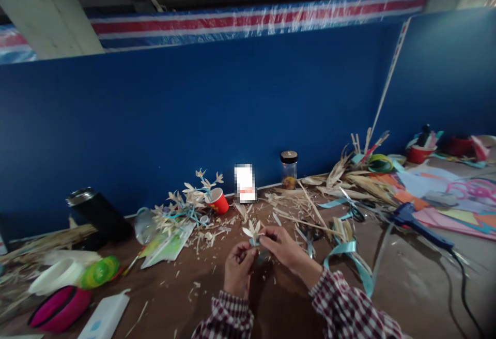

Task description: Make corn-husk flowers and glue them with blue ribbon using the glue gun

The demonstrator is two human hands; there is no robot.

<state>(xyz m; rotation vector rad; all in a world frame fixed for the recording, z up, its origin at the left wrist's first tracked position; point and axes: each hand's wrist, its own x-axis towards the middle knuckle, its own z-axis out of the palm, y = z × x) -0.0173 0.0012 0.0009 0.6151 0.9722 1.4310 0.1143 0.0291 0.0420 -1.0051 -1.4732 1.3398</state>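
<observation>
A small pale flower [252,229], its petals like dried husk, stands up between my hands over the brown table. My left hand [237,267] pinches its base from below. Thumb and fingers of my right hand [285,250] close on its right side, by a bluish bit at the base that is too small to make out. Beyond the flower lie loose husk pieces [242,210]. To the right of my right hand are scissors [310,238], partly under straw, and a curled light blue ribbon [351,248].
Similar flowers [189,197] on blue stems lie by a tipped red paper cup [218,202]. A lidded jar [289,171] stands against the blue partition [232,106]. A blue glue gun [420,225] with a black cord lies right. A dark flask [98,215] leans at left, near a pink pouch [60,308].
</observation>
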